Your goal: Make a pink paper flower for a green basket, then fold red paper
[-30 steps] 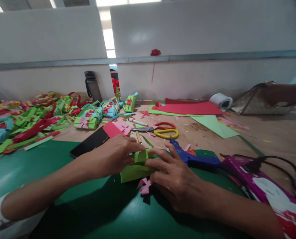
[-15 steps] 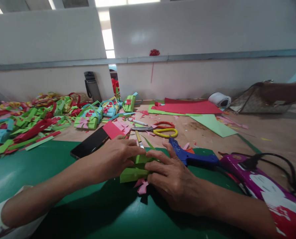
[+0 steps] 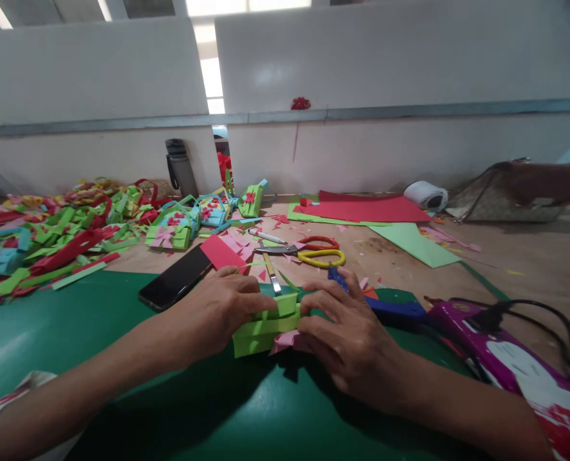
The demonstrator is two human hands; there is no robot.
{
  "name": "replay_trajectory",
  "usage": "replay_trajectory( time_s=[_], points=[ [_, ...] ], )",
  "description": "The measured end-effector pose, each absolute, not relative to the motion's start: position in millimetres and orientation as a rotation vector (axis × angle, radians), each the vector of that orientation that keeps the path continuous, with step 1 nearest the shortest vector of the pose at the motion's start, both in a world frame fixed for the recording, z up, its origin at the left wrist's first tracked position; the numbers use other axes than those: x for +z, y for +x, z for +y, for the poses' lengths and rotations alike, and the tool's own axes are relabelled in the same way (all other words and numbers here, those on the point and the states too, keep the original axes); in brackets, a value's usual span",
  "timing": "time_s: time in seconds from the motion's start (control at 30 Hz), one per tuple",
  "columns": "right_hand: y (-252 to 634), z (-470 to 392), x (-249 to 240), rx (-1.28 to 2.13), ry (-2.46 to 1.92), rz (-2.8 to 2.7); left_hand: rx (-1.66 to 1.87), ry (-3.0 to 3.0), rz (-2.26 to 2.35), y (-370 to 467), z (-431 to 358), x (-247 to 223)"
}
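Between my hands, just above the green mat (image 3: 183, 410), is a small light-green paper basket (image 3: 258, 336) with a pink paper bow (image 3: 288, 341) on its near side. My left hand (image 3: 222, 307) grips its left end, fingers bent over the top edge. Closed around the right end is my right hand (image 3: 349, 339), its fingers beside the bow; the thumb is partly hidden. A utility knife (image 3: 272, 275) lies just beyond the basket. Past my right fingers rests a blue glue gun (image 3: 397, 312), partly covered by that hand.
Scissors (image 3: 308, 251), a white pen (image 3: 268, 237) and a black phone (image 3: 176, 278) lie farther back. Finished paper baskets (image 3: 169, 235) and strips heap at left, near a bottle (image 3: 182, 168). Red paper sheets (image 3: 366, 207), a purple power strip (image 3: 496, 346) and a handbag (image 3: 515, 192) are at right.
The basket has turned a little, and its pink bow now sits farther right, by my right fingers. My right hand has shifted slightly right and now covers more of the glue gun.
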State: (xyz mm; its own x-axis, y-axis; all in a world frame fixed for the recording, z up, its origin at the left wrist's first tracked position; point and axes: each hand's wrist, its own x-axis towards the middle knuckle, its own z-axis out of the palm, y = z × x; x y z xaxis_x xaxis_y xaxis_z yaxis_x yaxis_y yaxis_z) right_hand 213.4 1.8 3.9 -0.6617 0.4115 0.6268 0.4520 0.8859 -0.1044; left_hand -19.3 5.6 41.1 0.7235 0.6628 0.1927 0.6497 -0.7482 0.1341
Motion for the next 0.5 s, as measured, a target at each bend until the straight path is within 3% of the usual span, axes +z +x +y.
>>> replay_trajectory(
  time_s=[0.5],
  points=[
    [214.8, 4.7, -0.5, 0.211, -0.699, -2.371, 0.253, 2.755, 1.177, -13.9, 0.5, 30.7]
  ],
)
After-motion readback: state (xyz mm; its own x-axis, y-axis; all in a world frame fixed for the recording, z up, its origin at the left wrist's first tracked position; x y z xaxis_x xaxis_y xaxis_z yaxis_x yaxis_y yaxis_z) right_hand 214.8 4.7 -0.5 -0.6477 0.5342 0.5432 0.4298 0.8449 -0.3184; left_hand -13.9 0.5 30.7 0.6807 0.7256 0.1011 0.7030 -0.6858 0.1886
